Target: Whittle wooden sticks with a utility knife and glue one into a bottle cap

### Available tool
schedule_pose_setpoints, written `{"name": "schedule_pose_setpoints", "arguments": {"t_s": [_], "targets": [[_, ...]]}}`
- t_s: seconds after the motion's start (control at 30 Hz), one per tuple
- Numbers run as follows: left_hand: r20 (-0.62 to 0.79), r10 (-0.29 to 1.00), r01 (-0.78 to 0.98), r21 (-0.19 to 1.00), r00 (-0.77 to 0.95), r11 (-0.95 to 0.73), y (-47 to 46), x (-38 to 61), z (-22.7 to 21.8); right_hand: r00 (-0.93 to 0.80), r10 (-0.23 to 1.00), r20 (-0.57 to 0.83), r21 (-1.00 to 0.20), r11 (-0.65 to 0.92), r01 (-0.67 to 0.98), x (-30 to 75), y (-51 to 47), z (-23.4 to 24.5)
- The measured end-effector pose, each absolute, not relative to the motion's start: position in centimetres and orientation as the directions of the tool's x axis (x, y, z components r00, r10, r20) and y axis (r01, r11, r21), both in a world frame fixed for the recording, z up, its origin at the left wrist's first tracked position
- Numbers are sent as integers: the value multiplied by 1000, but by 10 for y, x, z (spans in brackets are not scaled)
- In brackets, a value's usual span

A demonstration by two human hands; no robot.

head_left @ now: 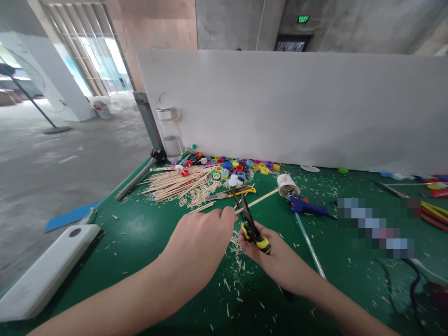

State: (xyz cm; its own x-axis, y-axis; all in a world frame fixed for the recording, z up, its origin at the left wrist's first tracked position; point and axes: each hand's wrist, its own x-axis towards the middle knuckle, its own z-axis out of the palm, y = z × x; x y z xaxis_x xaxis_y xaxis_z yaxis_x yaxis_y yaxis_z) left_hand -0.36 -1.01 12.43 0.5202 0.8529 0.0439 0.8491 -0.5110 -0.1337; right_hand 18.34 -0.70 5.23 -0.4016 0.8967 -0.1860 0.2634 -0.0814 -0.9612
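Note:
My left hand (205,249) is closed around a thin wooden stick (262,199), which sticks out to the upper right past the fingers. In my right hand (275,254) is a pair of pliers (249,221) with black and yellow handles, its dark jaws pointing up and across the stick. Whether the jaws bite into the wood I cannot tell. Just beyond lies a yellow and black utility knife (233,192). A pile of wooden sticks (182,179) rests behind my left hand, with wood shavings (200,193) beside it.
Colorful bottle caps (240,168) lie along the white partition (280,102). A blue glue gun (308,206) rests against a paper cup (287,183) on the right. A hammer (136,177) and a white block (49,270) are at the left of the green table (147,247).

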Motion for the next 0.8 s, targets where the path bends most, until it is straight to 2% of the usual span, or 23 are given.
{"name": "schedule_pose_setpoints", "arguments": {"t_s": [0.1, 0.27, 0.4, 0.57, 0.8], "targets": [[20, 843, 838, -127, 537, -531, -12, -2, 125, -413, 897, -156, -946, -16, 324, 185, -7, 48], [19, 848, 843, -117, 530, -525, -16, 0, 126, -443, 891, -104, -940, 57, 337, 184, -5, 47], [25, 847, 842, -124, 531, -525, -13, -4, 122, -426, 895, -132, -951, 7, 309, 183, -3, 47], [127, 832, 841, -127, 540, -527, -3, -10, 116, -401, 896, -191, -970, -111, 215, 182, -3, 50], [54, 822, 816, -174, 568, -552, -5, -10, 116, -376, 913, -158, -946, -31, 322, 183, -4, 45]]}}
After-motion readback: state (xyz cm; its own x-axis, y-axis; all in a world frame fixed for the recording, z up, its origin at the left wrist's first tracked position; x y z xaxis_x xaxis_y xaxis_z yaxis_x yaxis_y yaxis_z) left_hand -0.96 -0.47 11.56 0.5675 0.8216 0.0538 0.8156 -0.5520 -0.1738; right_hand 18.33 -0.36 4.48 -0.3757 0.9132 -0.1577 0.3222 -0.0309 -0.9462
